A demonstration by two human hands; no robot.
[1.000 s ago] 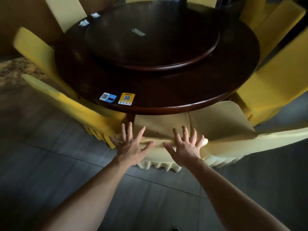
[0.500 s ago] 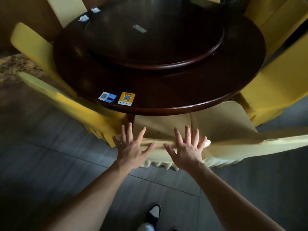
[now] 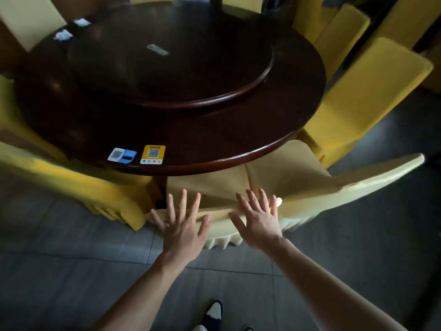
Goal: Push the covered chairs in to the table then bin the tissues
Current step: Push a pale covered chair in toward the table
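As the person steps in, a shoe now showing at 6 o'clock, both palms stay flat on the back of the near chair (image 3: pixel 222 225). Left hand (image 3: pixel 182 229) and right hand (image 3: pixel 259 222) spread wide, gripping nothing. Chair seat now tucked under the table (image 3: pixel 238 139) edge; this one looks nearly home. Tissues (image 3: pixel 62 35) lie untouched at 11 o'clock on the tabletop. No bin in sight.

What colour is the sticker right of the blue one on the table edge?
Yellow sticker, with a QR code; clearest in the head view.
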